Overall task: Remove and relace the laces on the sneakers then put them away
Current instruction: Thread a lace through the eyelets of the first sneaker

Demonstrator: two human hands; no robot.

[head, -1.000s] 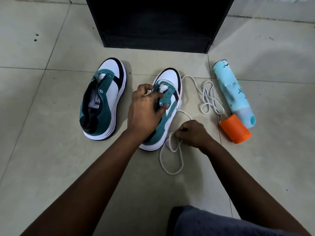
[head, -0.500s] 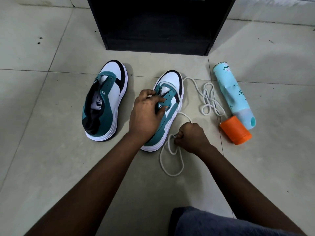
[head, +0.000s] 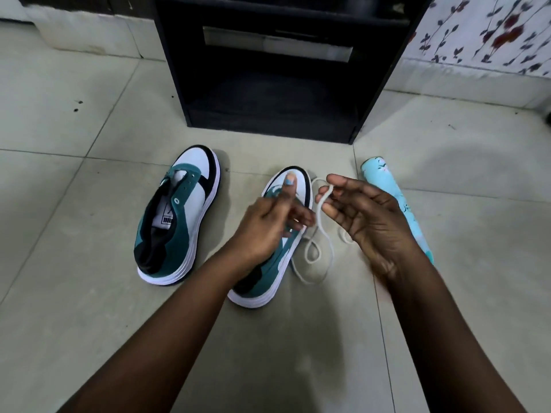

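Note:
Two teal, white and black sneakers lie on the tiled floor with no laces in them. The left sneaker (head: 179,216) lies alone. My left hand (head: 268,225) hovers over the right sneaker (head: 262,281) and hides its middle, with the thumb up and the fingers curled. Whether those fingers hold a lace end is unclear. My right hand (head: 360,213) is raised to the right of that sneaker and pinches the white lace (head: 323,242) between thumb and forefinger. The lace hangs down in loops onto the floor.
A black open shelf unit (head: 268,84) stands on the floor just behind the sneakers. A light blue patterned cylinder (head: 384,180) lies at the right, partly behind my right hand. A floral cloth (head: 492,31) hangs at the top right.
My left hand let go of the right sneaker's eyelet flap and rose. My right hand lifted from the floor with the lace and moved up and right. The view tilted up.

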